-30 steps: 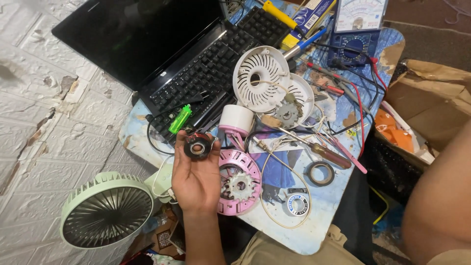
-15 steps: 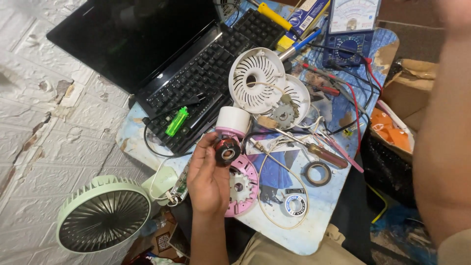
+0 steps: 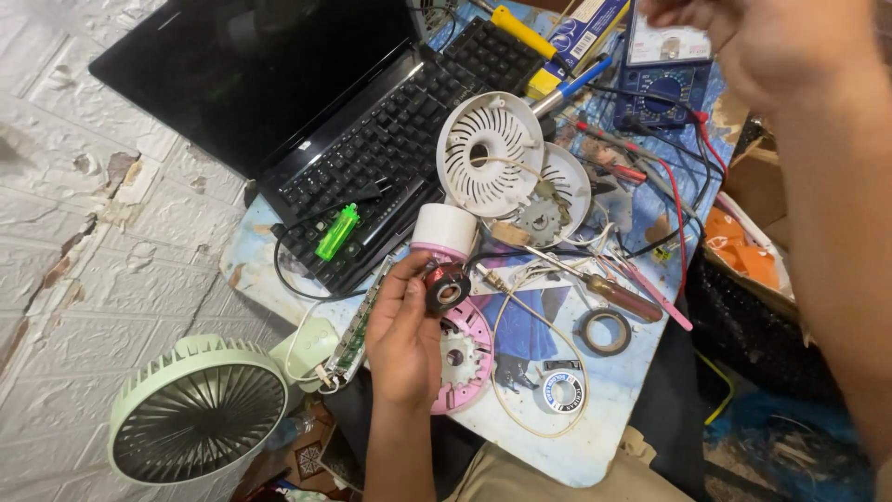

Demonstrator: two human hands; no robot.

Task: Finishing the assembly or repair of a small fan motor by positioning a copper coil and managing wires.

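Pinching motor ring [image 3: 447,286], left hand [image 3: 406,330]

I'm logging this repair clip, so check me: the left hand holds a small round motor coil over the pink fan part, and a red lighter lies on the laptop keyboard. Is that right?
Not quite. The lighter on the laptop keyboard is bright green, not red, as the head view shows. The rest stands: the left hand holds the small round motor coil over the pink fan part.

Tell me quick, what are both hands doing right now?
Left hand: closed on a small round motor coil, held in the fingertips above the pink fan part.
Right hand: raised, blurred at the frame's top; grip cannot be told.
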